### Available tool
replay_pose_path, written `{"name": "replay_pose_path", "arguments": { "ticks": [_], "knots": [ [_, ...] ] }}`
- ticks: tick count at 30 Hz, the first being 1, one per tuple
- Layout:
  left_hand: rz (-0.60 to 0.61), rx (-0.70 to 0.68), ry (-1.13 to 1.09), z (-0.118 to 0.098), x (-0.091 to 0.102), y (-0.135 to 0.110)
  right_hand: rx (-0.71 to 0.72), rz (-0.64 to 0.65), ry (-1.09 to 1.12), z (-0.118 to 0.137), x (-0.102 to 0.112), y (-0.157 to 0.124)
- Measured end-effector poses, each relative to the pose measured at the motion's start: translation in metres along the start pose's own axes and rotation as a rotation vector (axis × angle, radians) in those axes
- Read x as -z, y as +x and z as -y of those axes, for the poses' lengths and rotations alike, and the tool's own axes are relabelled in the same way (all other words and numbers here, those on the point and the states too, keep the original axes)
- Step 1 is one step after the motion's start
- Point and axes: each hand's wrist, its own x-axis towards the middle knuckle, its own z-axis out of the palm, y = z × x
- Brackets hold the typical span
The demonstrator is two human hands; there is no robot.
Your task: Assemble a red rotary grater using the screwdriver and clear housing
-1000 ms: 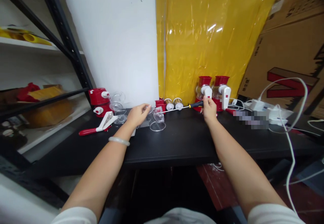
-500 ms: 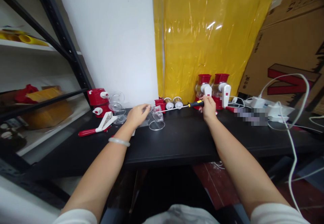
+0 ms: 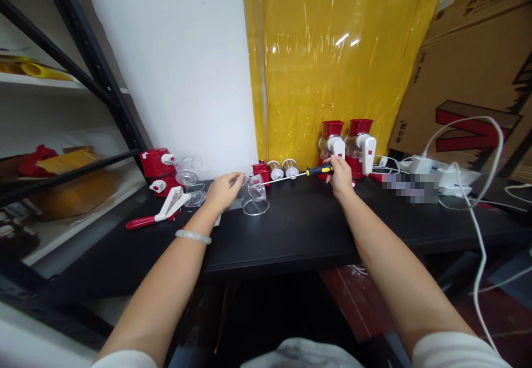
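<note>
My left hand [image 3: 223, 191] rests on the black table [image 3: 299, 229], fingers curled around the edge of a clear plastic part [image 3: 254, 194] lying on its side. My right hand [image 3: 341, 175] is closed on the black and yellow handle of a screwdriver [image 3: 297, 175]. The screwdriver's thin shaft points left towards the clear part and a small red piece [image 3: 261, 170]. Two brass-coloured drums [image 3: 282, 168] sit just behind the shaft.
Two red and white grinders [image 3: 349, 143] stand behind my right hand against yellow plastic sheeting. A red grinder base [image 3: 157, 167], clear funnels [image 3: 189, 173] and a red and white crank handle [image 3: 160, 213] lie left. White chargers and cables [image 3: 440, 177] sit right. A metal shelf stands left.
The view has shifted slightly up and to the right. Both hands keep their hold; the screwdriver stays pointed at the clear part.
</note>
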Motion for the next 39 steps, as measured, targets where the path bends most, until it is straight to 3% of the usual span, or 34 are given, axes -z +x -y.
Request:
{"name": "replay_pose_path", "arguments": {
  "ticks": [9,15,22,29,36,39],
  "knots": [
    [0.007,0.031,-0.048,-0.0027,0.0003,0.0,-0.093,0.053,0.092,-0.0025,-0.0005,0.0014],
    [0.002,0.027,-0.046,-0.002,-0.0009,-0.0005,-0.023,0.008,-0.093,0.001,-0.0007,-0.0025],
    [-0.004,0.04,-0.031,-0.0047,0.0,-0.0012,-0.123,0.133,0.168,-0.0039,0.0001,0.0018],
    [0.005,0.051,-0.008,-0.0077,0.0014,-0.0027,-0.081,0.006,-0.018,-0.0021,-0.001,-0.0004],
    [-0.013,0.039,-0.006,-0.0076,0.0011,-0.0024,-0.094,0.14,0.193,-0.0014,0.0006,-0.0006],
    [-0.018,0.032,-0.008,-0.0071,0.0007,-0.0029,-0.103,0.11,0.181,0.0003,-0.0017,-0.001]
  ]
}}
